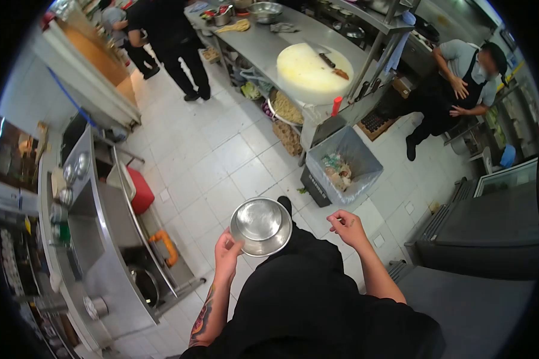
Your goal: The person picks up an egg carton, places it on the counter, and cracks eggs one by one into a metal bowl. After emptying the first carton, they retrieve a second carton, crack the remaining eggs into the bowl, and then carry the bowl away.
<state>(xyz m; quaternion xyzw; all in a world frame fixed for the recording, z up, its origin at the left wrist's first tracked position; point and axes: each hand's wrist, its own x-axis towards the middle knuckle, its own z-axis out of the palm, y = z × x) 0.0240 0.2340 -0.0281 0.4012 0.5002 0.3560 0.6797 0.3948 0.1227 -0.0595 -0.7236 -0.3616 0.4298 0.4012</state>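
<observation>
Tiled kitchen floor (pixel 214 189); bin (pixel 345 166) beside steel counter (pixel 245 45).

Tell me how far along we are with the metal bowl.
Done: the bowl looks picked up, clear of the floor. In hand: the left hand has its grip on the rim; the right hand is loosely curled, with nothing visible in it. Left: probably putting it down, as it rests on no surface. Where it goes, I can't tell.
</observation>
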